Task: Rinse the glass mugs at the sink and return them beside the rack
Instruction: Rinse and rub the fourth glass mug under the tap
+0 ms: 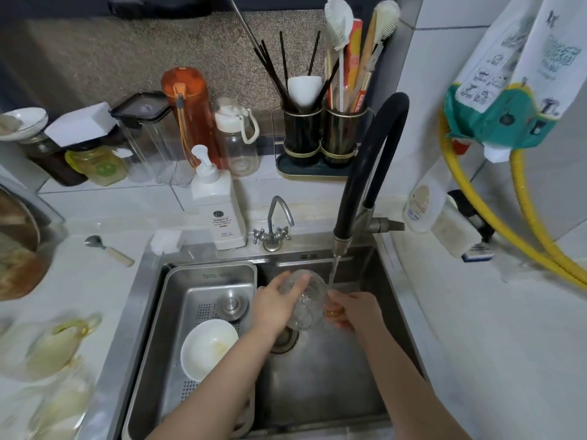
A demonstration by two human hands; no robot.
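A clear ribbed glass mug (307,300) is tilted over the sink (320,385) under the water running from the black faucet (365,173). My left hand (276,304) grips the mug's body from the left, fingers curled over its top. My right hand (352,309) holds the mug's amber handle on the right side, in the stream. Two more glass mugs (60,344) with yellowish handles stand blurred on the counter at the lower left.
A steel drain tray (178,300) fills the sink's left half and holds a white bowl (208,347) and a steel plug. A soap pump bottle (219,201), a small tap (274,227), a utensil rack (324,138), bottles and jars line the back. A spoon (108,249) lies left.
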